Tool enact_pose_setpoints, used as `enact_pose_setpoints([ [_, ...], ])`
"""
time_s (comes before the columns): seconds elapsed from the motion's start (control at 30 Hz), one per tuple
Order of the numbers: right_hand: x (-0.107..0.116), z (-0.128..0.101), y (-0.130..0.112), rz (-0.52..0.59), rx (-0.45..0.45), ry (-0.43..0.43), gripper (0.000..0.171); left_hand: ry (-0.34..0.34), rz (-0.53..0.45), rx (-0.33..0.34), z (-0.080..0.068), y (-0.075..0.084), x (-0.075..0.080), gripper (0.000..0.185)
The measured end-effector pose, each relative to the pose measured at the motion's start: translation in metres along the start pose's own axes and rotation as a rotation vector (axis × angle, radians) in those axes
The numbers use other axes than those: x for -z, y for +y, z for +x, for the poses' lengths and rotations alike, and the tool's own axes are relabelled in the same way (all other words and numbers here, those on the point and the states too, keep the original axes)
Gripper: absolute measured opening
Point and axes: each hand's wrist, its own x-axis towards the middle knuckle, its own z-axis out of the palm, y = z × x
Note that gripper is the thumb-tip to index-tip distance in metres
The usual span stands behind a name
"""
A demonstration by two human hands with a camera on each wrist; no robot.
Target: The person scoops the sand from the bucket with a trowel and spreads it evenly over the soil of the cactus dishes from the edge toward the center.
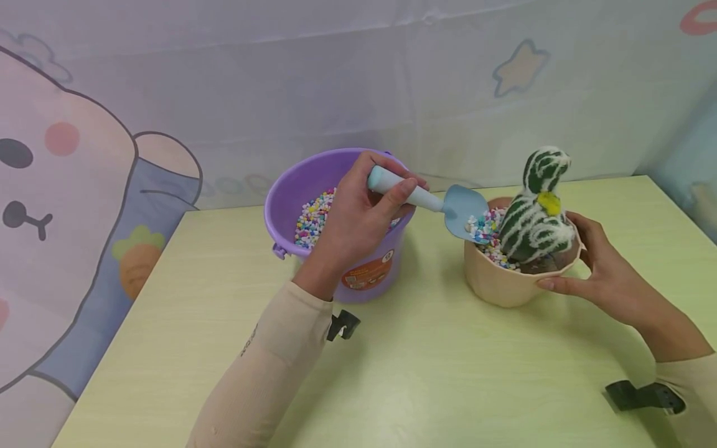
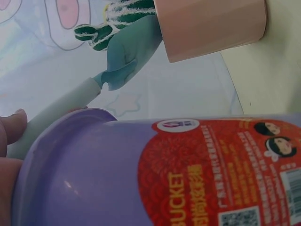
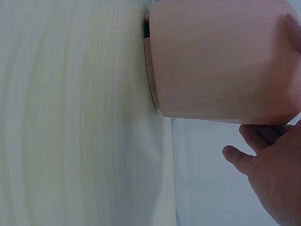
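Reading from the left edge of the table (image 1: 185,348), we meet first the purple bucket (image 1: 291,193), standing near the far edge and part filled with coloured pebbles (image 1: 310,221). Over its rim our left hand (image 1: 353,218) curls its fingers and thumb round the pale handle of the blue trowel (image 1: 431,202), gripping it firmly. The trowel's blade reaches rightward and rests tilted at the near-left rim of the beige pot (image 1: 498,286), carrying a small load of pebbles; more pebbles already lie inside the pot on that side. In the pot stands the green-and-white toy cactus (image 1: 534,211), upright with a small yellow flower on it. At the far right, our right hand (image 1: 599,274) cups the pot's wall, thumb along the near side below the rim and fingers wrapped behind, holding it against the table; the right wrist view shows the palm close beside the pot and one fingertip on its wall.

To tip the load well, we judge that the blade should stay low over the rim and roll slowly, so the pebbles slide down beside the cactus rather than bounce onto the table. The right hand should keep the pot from sliding, and the blade should stay clear of the cactus so that it remains upright.
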Motion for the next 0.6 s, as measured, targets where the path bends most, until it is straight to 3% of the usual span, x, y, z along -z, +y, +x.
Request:
enact_pose_setpoints([
  [0.4,0.0011,-0.0014,-0.0008,-0.005,0.008,0.005,0.102,0.013,-0.006,-0.010,-0.0003,0.0003,-0.0024,0.014],
  [0.6,0.0020,-0.0012,-0.0010,-0.015,0.001,0.000,0.103,-0.003,0.053,-0.048,-0.0002,0.0002,-0.0019,0.014],
])
